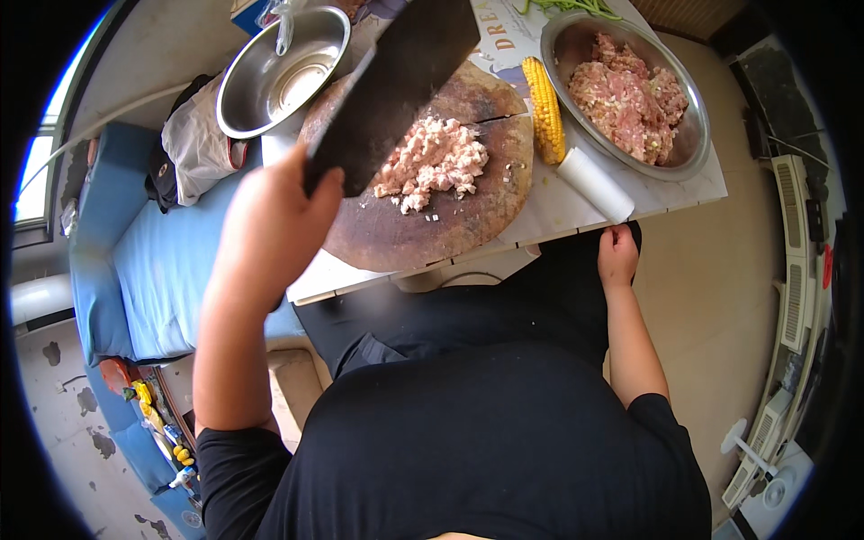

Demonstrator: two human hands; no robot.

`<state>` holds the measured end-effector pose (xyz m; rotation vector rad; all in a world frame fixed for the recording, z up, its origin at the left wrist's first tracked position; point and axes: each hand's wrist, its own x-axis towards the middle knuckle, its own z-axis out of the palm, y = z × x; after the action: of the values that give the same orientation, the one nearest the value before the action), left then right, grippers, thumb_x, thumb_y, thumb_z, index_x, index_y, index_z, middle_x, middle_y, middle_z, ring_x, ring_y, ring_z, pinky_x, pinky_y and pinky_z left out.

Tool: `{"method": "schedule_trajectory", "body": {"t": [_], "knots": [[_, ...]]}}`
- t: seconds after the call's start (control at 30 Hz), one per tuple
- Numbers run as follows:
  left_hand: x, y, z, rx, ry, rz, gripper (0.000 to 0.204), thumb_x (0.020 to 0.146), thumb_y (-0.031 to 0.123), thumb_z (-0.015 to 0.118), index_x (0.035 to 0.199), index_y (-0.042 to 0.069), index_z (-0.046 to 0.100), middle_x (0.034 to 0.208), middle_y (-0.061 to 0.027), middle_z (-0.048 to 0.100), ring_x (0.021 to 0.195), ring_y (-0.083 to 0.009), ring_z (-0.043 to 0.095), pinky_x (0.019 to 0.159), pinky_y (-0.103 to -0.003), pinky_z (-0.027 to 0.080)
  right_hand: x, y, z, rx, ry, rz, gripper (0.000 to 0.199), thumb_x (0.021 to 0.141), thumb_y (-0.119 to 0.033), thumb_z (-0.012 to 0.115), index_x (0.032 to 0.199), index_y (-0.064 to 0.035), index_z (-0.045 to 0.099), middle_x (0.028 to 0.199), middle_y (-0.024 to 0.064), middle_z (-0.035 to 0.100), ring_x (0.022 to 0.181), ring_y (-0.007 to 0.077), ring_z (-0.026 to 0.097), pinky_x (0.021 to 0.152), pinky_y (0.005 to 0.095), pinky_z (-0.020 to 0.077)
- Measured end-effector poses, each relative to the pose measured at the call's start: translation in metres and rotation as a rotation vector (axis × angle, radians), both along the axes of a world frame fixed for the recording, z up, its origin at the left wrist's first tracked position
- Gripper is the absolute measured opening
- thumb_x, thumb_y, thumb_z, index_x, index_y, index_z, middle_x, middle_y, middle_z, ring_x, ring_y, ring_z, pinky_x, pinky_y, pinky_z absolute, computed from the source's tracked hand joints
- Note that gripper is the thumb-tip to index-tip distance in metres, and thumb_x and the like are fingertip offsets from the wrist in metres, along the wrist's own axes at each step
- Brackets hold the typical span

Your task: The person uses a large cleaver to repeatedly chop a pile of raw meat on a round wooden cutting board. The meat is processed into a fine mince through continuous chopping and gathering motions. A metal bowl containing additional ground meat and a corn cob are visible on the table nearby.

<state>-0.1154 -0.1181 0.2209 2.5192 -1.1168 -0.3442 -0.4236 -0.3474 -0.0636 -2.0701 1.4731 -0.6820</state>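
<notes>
My left hand [274, 207] is wrapped round the handle of a broad dark cleaver [396, 85], raised and tilted over a round wooden chopping board [490, 202]. A heap of chopped pale pink meat [445, 157] lies on the board, partly behind the blade. Small white bits are scattered in front of the heap. Low at the table's front edge, my right hand [618, 258] is closed beside my knee, with nothing visible in it. It is nearest to a white plastic roll [596, 185] lying on the table corner.
At the right, a metal bowl [693, 148] contains minced meat [625, 99]. An ear of corn [544, 108] lies between board and bowl, with green vegetables [576, 7] at the back. Another metal bowl [236, 106] stands left, near a blue sofa [171, 270] with bags on it.
</notes>
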Motion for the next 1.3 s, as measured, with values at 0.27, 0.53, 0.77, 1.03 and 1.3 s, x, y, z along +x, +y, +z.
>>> {"method": "schedule_trajectory", "body": {"t": [0.27,0.53,0.77,1.03,1.3], "knots": [[0.008,0.002,-0.007,0.039,0.062,0.024,0.023,0.081,0.020,0.059,0.087,-0.003,0.057,0.064,-0.0205,0.057,0.058,-0.0341,0.058,0.056,-0.039,0.045,0.002,0.003,0.009,0.032,0.064,-0.033,0.021,0.083,-0.025,0.053,0.086,-0.0054,0.059,0.078,0.0125,0.063,0.074,0.0315,0.060,0.066,0.0385,0.0462],[0.023,0.000,-0.031,0.161,-0.141,-0.026,0.028,0.082,0.026,0.056,0.086,-0.001,0.058,0.069,-0.0210,0.060,0.070,-0.0395,0.058,0.066,-0.045,0.047,0.008,0.002,0.004,-0.001,0.011,-0.003,0.020,0.083,-0.024,0.053,0.086,-0.0055,0.060,0.077,0.0129,0.063,0.074,0.0325,0.060,0.065,0.0392,0.0463],[0.016,-0.003,0.022,-0.181,0.255,0.228,0.021,0.083,0.018,0.057,0.081,-0.003,0.056,0.058,-0.0159,0.056,0.049,-0.0244,0.052,0.050,-0.034,0.042,-0.004,0.000,0.002,-0.006,0.002,-0.006,0.020,0.083,-0.024,0.053,0.086,-0.0052,0.059,0.075,0.0122,0.063,0.072,0.0311,0.060,0.065,0.0385,0.0463],[0.041,0.007,-0.010,0.001,-0.005,0.017,0.021,0.085,0.020,0.058,0.084,-0.001,0.054,0.056,-0.0065,0.053,0.045,-0.0133,0.051,0.043,-0.028,0.040,0.000,0.002,0.004,0.016,0.033,-0.031,0.020,0.083,-0.024,0.053,0.087,-0.0056,0.059,0.078,0.0122,0.063,0.075,0.0310,0.061,0.067,0.0385,0.0467],[0.038,0.000,-0.042,0.209,-0.237,0.014,0.029,0.081,0.028,0.056,0.089,0.000,0.058,0.077,-0.0213,0.062,0.073,-0.0387,0.060,0.068,-0.045,0.048,0.005,0.002,-0.001,0.013,0.019,-0.020,0.019,0.082,-0.024,0.054,0.085,-0.0066,0.059,0.076,0.0121,0.063,0.074,0.0321,0.060,0.066,0.0394,0.0470]]}}
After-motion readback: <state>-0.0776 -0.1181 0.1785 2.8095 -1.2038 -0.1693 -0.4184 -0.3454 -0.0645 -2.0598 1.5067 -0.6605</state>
